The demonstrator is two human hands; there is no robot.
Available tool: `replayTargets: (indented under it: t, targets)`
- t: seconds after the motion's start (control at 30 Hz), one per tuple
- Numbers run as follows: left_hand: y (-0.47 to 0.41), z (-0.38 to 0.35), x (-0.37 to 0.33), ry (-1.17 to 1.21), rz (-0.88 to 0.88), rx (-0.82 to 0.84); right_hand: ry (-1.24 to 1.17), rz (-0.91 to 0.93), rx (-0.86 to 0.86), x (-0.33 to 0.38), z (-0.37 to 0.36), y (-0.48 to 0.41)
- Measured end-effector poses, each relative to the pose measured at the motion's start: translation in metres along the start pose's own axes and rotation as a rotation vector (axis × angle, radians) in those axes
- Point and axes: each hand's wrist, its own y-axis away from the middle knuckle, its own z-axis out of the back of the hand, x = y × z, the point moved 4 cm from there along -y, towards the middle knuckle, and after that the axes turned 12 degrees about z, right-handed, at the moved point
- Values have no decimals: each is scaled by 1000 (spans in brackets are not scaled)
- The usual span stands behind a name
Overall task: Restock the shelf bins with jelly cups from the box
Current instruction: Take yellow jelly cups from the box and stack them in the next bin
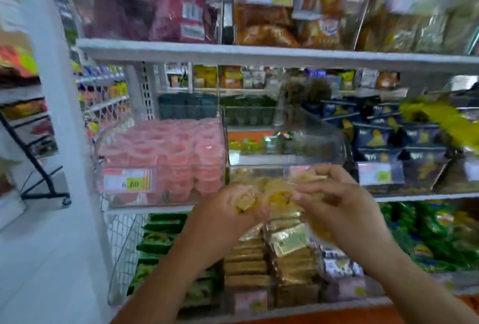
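Both my hands hold yellow jelly cups (278,195) in front of the middle shelf. My left hand (233,209) grips a few yellow cups in its curled fingers. My right hand (334,194) pinches more yellow cups, some showing below its palm. Just behind the hands stands a clear bin (285,168) with a few yellow cups at its bottom left. To its left a clear bin (121,199) is packed with pink jelly cups (168,152). The picture is blurred by motion. The box is out of view.
A price tag (127,179) hangs on the pink bin. Dark blue snack packs (388,139) fill the bin at right. Below lie green packs (160,240) and gold bars (261,269). A white pillar (59,116) stands at left, bagged snacks on the shelf above.
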Motion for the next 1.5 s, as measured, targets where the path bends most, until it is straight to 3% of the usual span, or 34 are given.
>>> replayTargets:
  t: [0.1,0.2,0.33,0.47,0.67,0.77,1.03,1.23,1.33,1.5]
  targets:
    - [-9,22,-26,-23,-42,-116,115,154,-8,24,19,-55]
    - [-17,39,-32,-58,-10,-186,293,149,82,17,25,-126]
    - [-30,53,-17,-134,62,-191,522,67,463,-43,-8,-208]
    - [-37,66,-13,-251,72,-219,745,31,861,-86,-55,-236]
    - [-44,71,-21,-358,66,-189,850,-109,1161,-129,-98,-250]
    - [-45,68,-23,-360,59,-165,718,-229,1176,-141,-107,-245]
    - [-41,64,-18,-335,61,-150,428,-303,1062,-141,-63,-242]
    - [-34,61,-20,-344,66,-139,267,-379,1141,-147,-46,-222]
    - [-33,60,-21,-338,62,-142,371,-408,1150,-158,-51,-221]
    - [-34,59,-18,-329,56,-139,875,-256,1295,-151,-44,-221]
